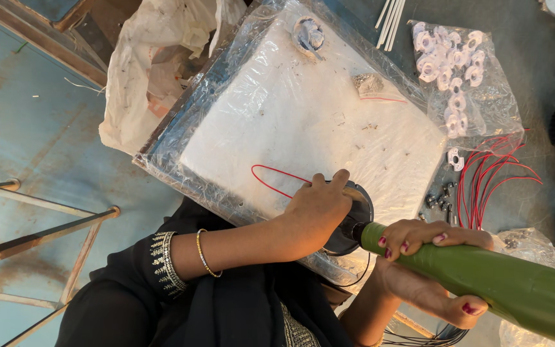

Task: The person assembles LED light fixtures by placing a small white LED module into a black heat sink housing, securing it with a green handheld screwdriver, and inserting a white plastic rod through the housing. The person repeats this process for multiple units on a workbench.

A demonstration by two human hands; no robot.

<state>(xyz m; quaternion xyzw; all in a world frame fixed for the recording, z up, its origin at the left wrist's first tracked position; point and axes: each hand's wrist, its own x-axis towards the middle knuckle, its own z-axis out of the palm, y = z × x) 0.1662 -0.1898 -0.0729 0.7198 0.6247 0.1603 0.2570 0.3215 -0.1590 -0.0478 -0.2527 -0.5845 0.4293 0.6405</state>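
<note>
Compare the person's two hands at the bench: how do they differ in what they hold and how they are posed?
The left hand presses down, palm over a dark round part on the white pad; the right hand wraps around the green power tool. The left hand lies nearer the loop of red wire; the right hand lies nearer the bunch of red wires. Only the right hand's painted nails show. Both meet where the tool's tip reaches the round part.

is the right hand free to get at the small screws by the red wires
Probably not as it stands: the right hand is wrapped around the green power tool. The screws lie uncovered just beyond it, so only that grip hinders.
</note>
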